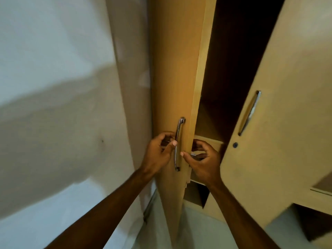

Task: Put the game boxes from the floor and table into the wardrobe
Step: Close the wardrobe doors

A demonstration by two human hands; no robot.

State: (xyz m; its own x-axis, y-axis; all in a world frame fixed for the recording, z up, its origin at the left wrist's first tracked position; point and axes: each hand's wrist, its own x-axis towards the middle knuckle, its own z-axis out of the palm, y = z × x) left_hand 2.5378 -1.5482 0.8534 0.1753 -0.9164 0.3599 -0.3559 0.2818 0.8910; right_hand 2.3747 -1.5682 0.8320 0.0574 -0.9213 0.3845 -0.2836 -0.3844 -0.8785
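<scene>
No game box is in view. The wardrobe's left door (pixel 172 78), orange-brown wood, stands partly open, and a dark interior with a shelf (pixel 208 141) shows behind it. My left hand (pixel 159 151) curls around the chrome door handle (pixel 177 141) from the left, thumb resting on the bar. My right hand (pixel 203 159) holds the door's free edge just right of the handle, thumb on the front face and fingers behind the edge. Something small and white (pixel 194 154) shows between the right fingers; I cannot tell what it is.
The wardrobe's right door (pixel 280 123), pale beige with a chrome handle (pixel 250 112) and a round lock (pixel 235 145), swings out to the right. A white wall (pixel 62 105) fills the left. Lower open compartments (pixel 195 193) sit below the shelf. Pale floor (pixel 197 229) lies beneath.
</scene>
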